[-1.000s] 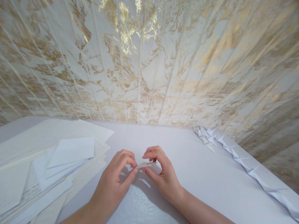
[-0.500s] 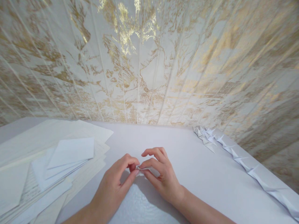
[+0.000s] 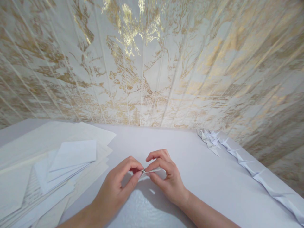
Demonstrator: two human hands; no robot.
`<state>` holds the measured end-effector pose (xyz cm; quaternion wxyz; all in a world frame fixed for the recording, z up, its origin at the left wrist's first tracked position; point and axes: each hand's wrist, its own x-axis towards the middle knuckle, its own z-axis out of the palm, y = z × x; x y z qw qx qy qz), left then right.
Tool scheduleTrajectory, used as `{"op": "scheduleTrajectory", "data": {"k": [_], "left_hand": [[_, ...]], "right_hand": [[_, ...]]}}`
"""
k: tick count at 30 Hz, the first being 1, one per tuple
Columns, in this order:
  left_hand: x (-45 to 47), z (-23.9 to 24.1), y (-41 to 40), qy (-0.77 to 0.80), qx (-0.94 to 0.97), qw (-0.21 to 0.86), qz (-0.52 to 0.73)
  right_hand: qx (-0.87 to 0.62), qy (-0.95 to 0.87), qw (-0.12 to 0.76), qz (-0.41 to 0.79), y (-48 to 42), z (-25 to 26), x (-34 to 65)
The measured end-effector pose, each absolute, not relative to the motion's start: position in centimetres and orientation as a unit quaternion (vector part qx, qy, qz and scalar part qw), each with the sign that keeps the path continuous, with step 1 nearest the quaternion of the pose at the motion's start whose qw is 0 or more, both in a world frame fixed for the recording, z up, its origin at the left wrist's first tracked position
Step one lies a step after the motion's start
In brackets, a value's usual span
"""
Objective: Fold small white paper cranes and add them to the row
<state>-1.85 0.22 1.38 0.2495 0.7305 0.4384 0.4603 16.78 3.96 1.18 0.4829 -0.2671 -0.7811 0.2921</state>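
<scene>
As pointed, folded white paper pieces [image 3: 242, 162] are lining the right side of a smooth white worktop [image 3: 213, 193], the bare left hand [image 3: 121, 178] and right hand [image 3: 168, 177] are pinching a small, thin, folded white paper [image 3: 155, 170] — each grip closed on it — above the middle.

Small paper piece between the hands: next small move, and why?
Probably a light squeeze by the left hand, pressing that end flatter: it pinches one end of the small paper piece, while the right hand holds the rest. Fold detail is too small to tell.
</scene>
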Motion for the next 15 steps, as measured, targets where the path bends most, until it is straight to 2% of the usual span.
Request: {"op": "scheduleTrajectory", "data": {"k": [6,15], "left_hand": [[-1.87,1.26,0.54,0.428,0.743,0.203,0.473],[-1.86,0.85,0.24,0.431,0.750,0.206,0.457]], "right_hand": [[-0.265,-0.793,0.471,0.282,3.95,1.12,16.64],[-0.221,-0.832,0.445,0.249,4.14,1.51,17.03]]}}
